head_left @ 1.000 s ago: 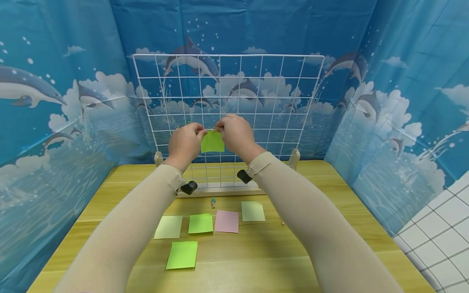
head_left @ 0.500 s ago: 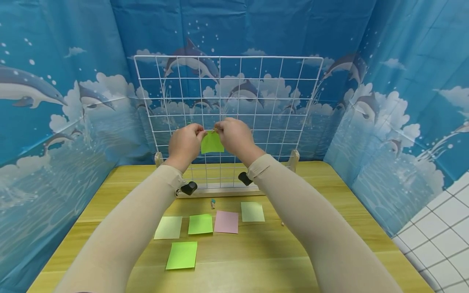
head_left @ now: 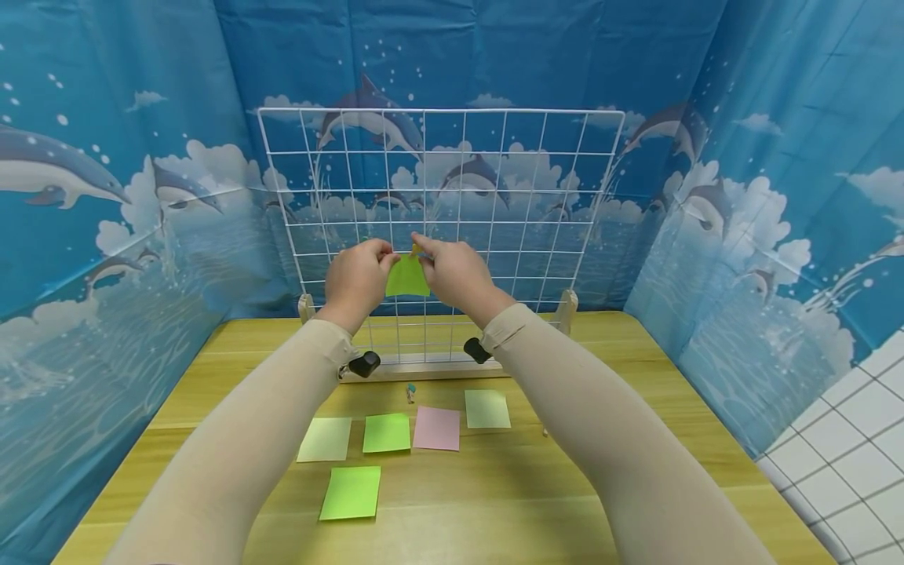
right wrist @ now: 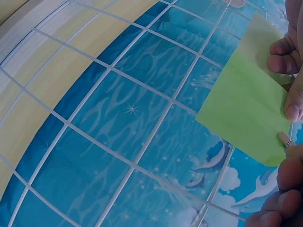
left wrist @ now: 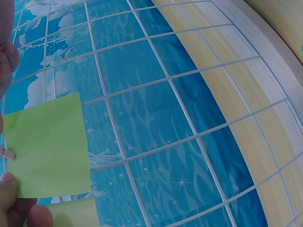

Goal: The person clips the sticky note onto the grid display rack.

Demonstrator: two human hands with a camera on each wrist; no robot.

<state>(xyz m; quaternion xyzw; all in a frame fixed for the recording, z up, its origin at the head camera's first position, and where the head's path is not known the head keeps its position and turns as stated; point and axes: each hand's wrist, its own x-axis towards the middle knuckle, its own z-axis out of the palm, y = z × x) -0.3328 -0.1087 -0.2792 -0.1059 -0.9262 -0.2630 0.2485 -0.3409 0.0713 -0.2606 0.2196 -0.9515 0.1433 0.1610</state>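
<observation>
In the head view, my left hand (head_left: 356, 282) pinches the left upper corner of a green sticky note (head_left: 407, 277) against the white wire grid (head_left: 523, 224). My right hand (head_left: 459, 275) is at the note's top edge, with a small wooden clothespin (head_left: 415, 249) between thumb and index finger. The left wrist view shows the clothespin (left wrist: 6, 152) biting the note's edge at the wire. A second, paler green note (right wrist: 260, 45) is partly hidden behind the left fingers in the right wrist view.
On the wooden table (head_left: 480, 502) lie a pink note (head_left: 436, 428), green notes (head_left: 351, 493) and pale notes (head_left: 487, 409). A tiny figure-like piece (head_left: 411, 393) lies before the grid's wooden base (head_left: 424, 369). Blue dolphin curtains (head_left: 551, 47) surround the table.
My right index finger has straightened upward and the hand has shifted slightly down and right, so the clothespin shows more. The left hand keeps its place on the note.
</observation>
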